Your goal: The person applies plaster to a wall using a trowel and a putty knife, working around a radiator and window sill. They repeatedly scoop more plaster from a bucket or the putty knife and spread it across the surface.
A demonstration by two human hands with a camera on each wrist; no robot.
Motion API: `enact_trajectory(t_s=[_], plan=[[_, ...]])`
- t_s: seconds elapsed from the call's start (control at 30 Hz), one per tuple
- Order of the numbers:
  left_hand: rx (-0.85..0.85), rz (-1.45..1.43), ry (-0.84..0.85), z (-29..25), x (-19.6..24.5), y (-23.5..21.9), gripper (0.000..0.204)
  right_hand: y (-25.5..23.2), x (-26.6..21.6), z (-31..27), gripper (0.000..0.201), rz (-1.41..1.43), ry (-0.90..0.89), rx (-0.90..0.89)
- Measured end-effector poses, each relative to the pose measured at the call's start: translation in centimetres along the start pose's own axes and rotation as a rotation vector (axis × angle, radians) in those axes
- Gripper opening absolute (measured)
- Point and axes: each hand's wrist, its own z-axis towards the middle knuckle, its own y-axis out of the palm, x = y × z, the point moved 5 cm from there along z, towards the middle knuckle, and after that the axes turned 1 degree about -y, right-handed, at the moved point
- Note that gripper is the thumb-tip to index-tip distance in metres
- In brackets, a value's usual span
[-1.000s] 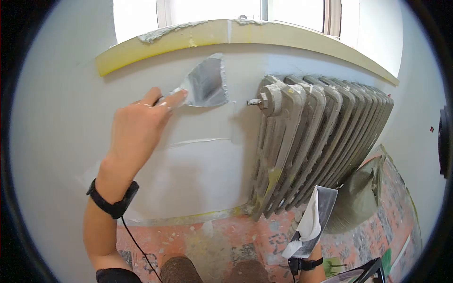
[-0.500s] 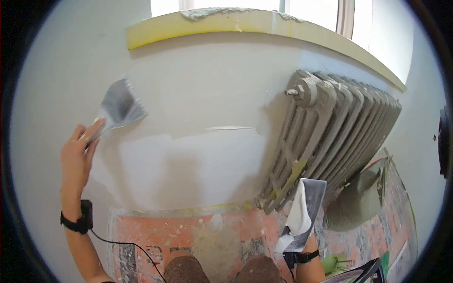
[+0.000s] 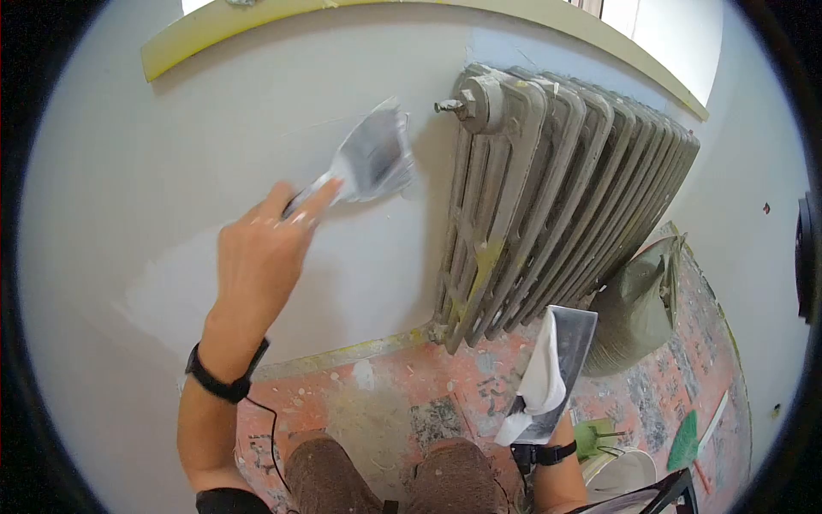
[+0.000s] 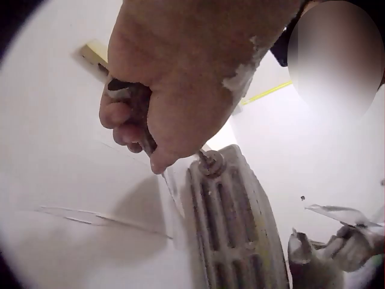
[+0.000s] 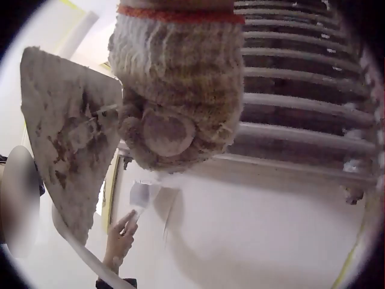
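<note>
Altogether two putty knives [image 3: 374,159], one radiator [image 3: 548,197].

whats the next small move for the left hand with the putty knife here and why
Probably draw the putty knife leftward along the wall, away from the radiator. The left hand holds its blade flat against the wall right beside the radiator, so the open surface lies to the left.

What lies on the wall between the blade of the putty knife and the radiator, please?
Nothing but a narrow strip of bare white wall separates the putty knife from the radiator, as the head view shows.
</note>
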Motion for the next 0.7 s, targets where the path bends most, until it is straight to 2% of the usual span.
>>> enact_trajectory(t_s=[0.07, 0.13, 0.2, 0.23, 0.33, 0.4, 0.43, 0.57, 0.7], plan=[[0.019, 0.0, 0.017, 1.9, 1.7, 1.1, 0.044, -2.5, -1.7, -1.0, 0.034, 0.003, 0.012, 0.011], [0.036, -0.008, 0.052, 3.5, 2.7, 1.9, 0.043, -5.4, -1.4, -4.5, 0.034, 0.007, 0.022, 0.02], [0.026, 0.005, 0.062, 4.6, 3.6, 2.5, 0.043, -6.0, -2.4, -4.3, 0.033, 0.014, 0.032, 0.023], [0.023, 0.015, 0.07, 5.0, 3.9, 2.8, 0.043, -7.5, -1.5, -6.5, 0.033, 0.017, 0.035, 0.023], [0.042, 0.046, 0.045, 5.5, 4.5, 3.5, 0.044, -8.9, -1.4, -7.8, 0.033, 0.021, 0.043, 0.023], [0.043, 0.051, 0.038, 5.8, 5.3, 3.7, 0.044, -8.6, -2.8, -6.3, 0.033, 0.027, 0.049, 0.025], [0.046, 0.054, 0.027, 5.8, 5.4, 3.7, 0.043, -9.4, -1.6, -7.6, 0.033, 0.029, 0.053, 0.025], [0.044, 0.09, 0.023, 5.6, 5.0, 3.1, 0.043, -9.8, -1.7, -7.6, 0.033, 0.016, 0.083, 0.017], [0.018, 0.107, 0.003, 4.2, 2.4, 1.9, 0.043, -10.7, -1.3, -7.3, 0.032, 0.013, 0.099, 0.01]])
